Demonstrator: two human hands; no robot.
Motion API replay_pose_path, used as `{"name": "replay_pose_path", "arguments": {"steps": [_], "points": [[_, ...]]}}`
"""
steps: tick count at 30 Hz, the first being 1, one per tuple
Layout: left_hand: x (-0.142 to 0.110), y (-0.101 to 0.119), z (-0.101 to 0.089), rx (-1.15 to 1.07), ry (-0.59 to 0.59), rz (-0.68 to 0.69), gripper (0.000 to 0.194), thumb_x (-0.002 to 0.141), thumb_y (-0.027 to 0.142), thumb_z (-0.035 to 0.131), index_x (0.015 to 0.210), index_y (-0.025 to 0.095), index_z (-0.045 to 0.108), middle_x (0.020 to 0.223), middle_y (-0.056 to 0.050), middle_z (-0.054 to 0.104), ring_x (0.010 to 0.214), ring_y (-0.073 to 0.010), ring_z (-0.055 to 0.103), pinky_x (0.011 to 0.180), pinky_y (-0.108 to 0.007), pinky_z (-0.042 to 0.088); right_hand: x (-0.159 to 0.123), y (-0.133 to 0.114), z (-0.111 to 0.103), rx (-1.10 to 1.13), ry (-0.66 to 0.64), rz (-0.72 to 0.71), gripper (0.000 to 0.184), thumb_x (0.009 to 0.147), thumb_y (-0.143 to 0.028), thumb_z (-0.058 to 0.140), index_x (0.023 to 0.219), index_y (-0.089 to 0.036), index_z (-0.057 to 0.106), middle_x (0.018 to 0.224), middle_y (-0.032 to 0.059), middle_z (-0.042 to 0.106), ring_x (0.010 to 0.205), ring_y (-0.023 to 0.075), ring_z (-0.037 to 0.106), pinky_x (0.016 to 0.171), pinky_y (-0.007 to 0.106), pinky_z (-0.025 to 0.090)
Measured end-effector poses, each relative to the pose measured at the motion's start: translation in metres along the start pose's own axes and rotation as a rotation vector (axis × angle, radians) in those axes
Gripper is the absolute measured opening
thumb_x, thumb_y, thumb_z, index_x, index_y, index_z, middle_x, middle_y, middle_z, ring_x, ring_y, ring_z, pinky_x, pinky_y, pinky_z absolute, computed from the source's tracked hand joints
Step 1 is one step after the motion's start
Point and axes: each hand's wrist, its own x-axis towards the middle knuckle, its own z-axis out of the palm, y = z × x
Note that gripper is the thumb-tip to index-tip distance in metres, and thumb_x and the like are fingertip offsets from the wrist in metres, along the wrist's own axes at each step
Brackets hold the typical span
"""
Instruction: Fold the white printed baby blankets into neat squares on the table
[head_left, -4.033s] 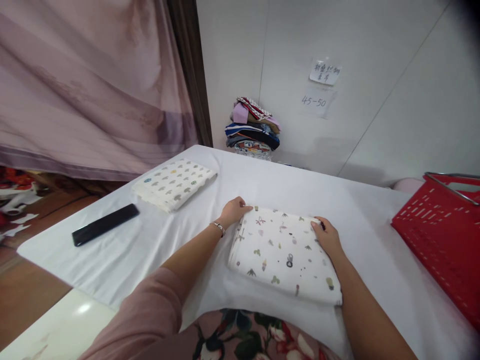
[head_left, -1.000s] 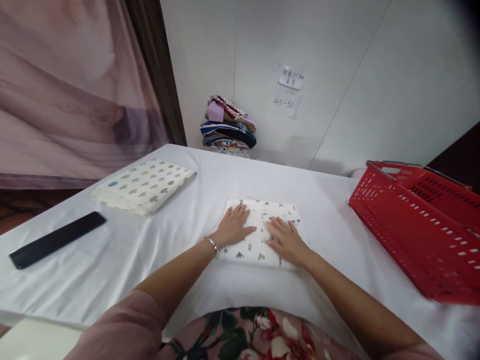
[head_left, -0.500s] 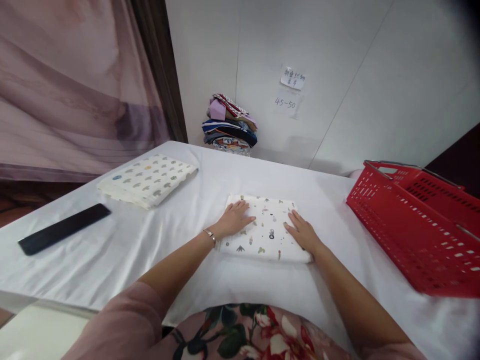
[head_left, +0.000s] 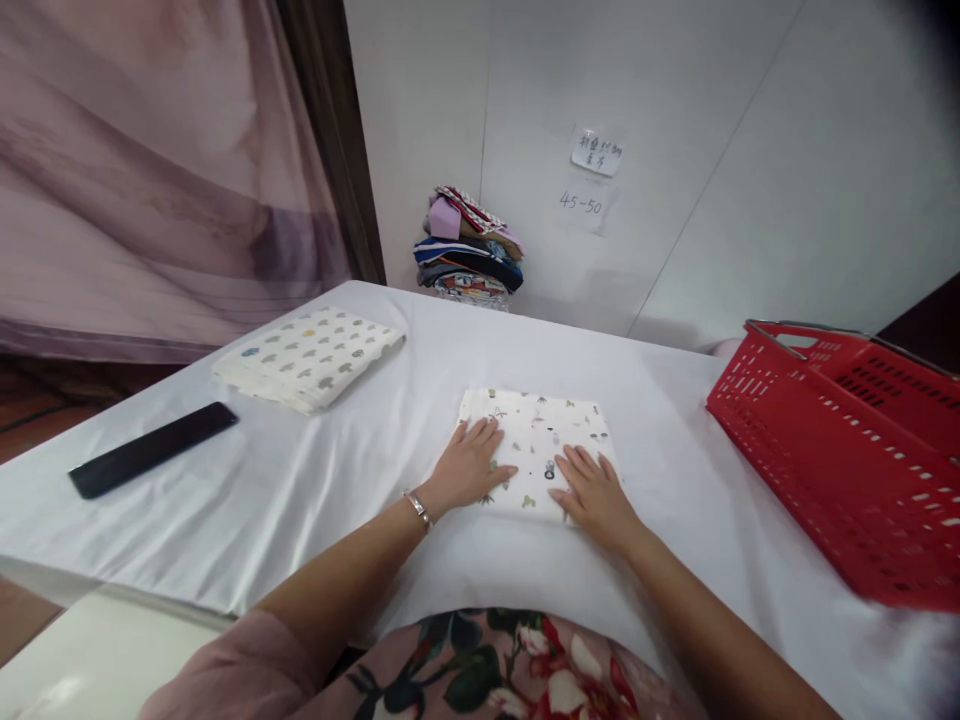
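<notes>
From where I stand, the folding of the patterned white cloth (head_left: 529,435) looks nearly done: it lies on the worktop (head_left: 480,350) as a compact, flat rectangle, midway along and closer to the person's edge than to the far one. I see no flap standing open on its upper face. Whether the layers underneath sit even, I can't tell.

The left hand (head_left: 469,468) rests palm down on its left part, the right hand (head_left: 598,498) on its right part toward the near edge. The grip of each is released, fingers spread on the fabric, pinching nothing. To my eye that is smoothing, so at most a little flattening seems left on this piece.

Another folded cloth (head_left: 322,350), off-white with grey motifs, lies along the worktop's left edge near the far left corner, apparently finished too. A long black object (head_left: 154,450) lies just beside it, toward the near left. A red basket (head_left: 840,470) stands at the right side. Beyond the far edge, by the wall, rises a pile of fabrics (head_left: 471,245).
</notes>
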Motion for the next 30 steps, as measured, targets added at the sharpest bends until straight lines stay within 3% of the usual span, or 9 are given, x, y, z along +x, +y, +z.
{"name": "replay_pose_path", "arguments": {"steps": [6, 13, 18, 22, 26, 30], "points": [[-0.002, 0.002, -0.003, -0.024, -0.022, -0.010, 0.063, 0.087, 0.061, 0.034, 0.132, 0.018, 0.043, 0.148, -0.010, 0.033, 0.138, -0.0259, 0.024, 0.113, -0.048, 0.017, -0.006, 0.008, 0.012, 0.053, -0.011, 0.020, 0.060, 0.091, -0.057, 0.029, 0.141, -0.024, 0.037, 0.151, 0.0038, 0.027, 0.140, 0.0243, 0.018, 0.113, 0.047, 0.014], [-0.005, -0.001, -0.001, -0.131, 0.044, -0.064, 0.051, 0.088, 0.052, 0.041, 0.128, 0.021, 0.049, 0.143, -0.007, 0.042, 0.136, -0.0230, 0.029, 0.114, -0.044, 0.017, -0.018, 0.034, 0.012, 0.198, 0.034, 0.191, 0.060, 0.090, -0.055, 0.033, 0.141, -0.022, 0.037, 0.152, 0.0042, 0.023, 0.141, 0.0256, 0.014, 0.111, 0.048, 0.022], [-0.011, -0.007, -0.002, -0.197, 0.159, -0.317, 0.045, 0.087, 0.040, 0.044, 0.124, 0.015, 0.051, 0.141, -0.011, 0.042, 0.132, -0.0245, 0.034, 0.109, -0.039, 0.030, -0.028, 0.038, 0.015, 0.386, 0.095, 0.305, 0.063, 0.090, -0.054, 0.035, 0.141, -0.019, 0.037, 0.153, 0.0060, 0.020, 0.140, 0.0241, 0.018, 0.113, 0.043, 0.021], [-0.014, -0.007, -0.013, -0.221, 0.164, -0.486, 0.051, 0.086, 0.040, 0.044, 0.129, 0.012, 0.043, 0.134, -0.016, 0.047, 0.117, -0.0279, 0.050, 0.096, -0.039, 0.042, -0.035, 0.035, 0.019, 0.502, 0.135, 0.427, 0.065, 0.088, -0.054, 0.038, 0.144, -0.022, 0.032, 0.154, 0.0055, 0.014, 0.139, 0.0248, 0.022, 0.111, 0.041, 0.028], [-0.010, -0.005, -0.021, -0.281, 0.062, -0.617, 0.049, 0.086, 0.042, 0.043, 0.126, 0.014, 0.044, 0.114, -0.014, 0.059, 0.095, -0.0261, 0.061, 0.081, -0.036, 0.047, -0.036, 0.036, 0.024, 0.522, 0.190, 0.438, 0.064, 0.085, -0.051, 0.043, 0.141, -0.022, 0.036, 0.151, 0.0064, 0.027, 0.138, 0.0257, 0.025, 0.111, 0.043, 0.027], [-0.010, 0.003, -0.016, -0.393, 0.061, -0.621, 0.049, 0.086, 0.039, 0.043, 0.129, 0.014, 0.040, 0.116, -0.015, 0.059, 0.092, -0.0231, 0.062, 0.079, -0.033, 0.048, -0.034, 0.051, 0.024, 0.595, 0.319, 0.420, 0.062, 0.079, -0.048, 0.049, 0.132, -0.017, 0.049, 0.141, 0.0096, 0.043, 0.131, 0.0285, 0.037, 0.110, 0.045, 0.029]]}}
